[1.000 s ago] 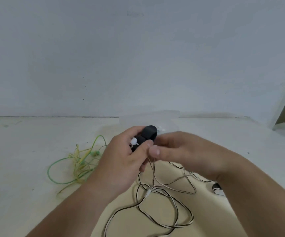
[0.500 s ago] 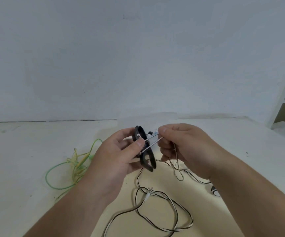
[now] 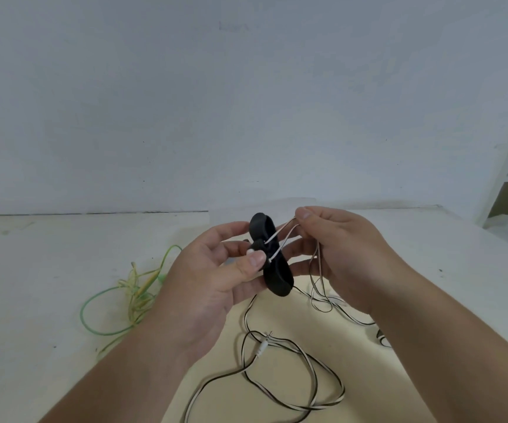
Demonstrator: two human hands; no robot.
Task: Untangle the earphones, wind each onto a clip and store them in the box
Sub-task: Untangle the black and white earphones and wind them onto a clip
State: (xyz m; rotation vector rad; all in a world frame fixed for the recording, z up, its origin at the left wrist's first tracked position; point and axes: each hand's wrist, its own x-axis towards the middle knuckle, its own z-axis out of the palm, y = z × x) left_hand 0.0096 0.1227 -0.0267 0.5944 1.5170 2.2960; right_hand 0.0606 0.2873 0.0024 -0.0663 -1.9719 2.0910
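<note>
- The winding step is judged to be in hand: the black clip (image 3: pixel 277 276) is held above the desk (image 3: pixel 33 270) in the left hand (image 3: pixel 216 279), fingers curled round it and the thumb pressed on a white earbud at its waist.
- Two strands of the black-and-white earphone cable (image 3: pixel 280 236) are pinched between the fingertips of the right hand (image 3: pixel 344 254) and drawn taut from the clip's waist.
- Most of that cable, with its jack plug (image 3: pixel 262 349), lies loose on the cream sheet (image 3: pixel 368 392) below the hands, so few turns, if any, are judged to be made.
- The next move calls for steady tension while the strands are led round the waist, with the thumb kept on the earbud.
- The green earphones (image 3: pixel 130 296) lie tangled to the left, untouched; the box cannot be made out.
</note>
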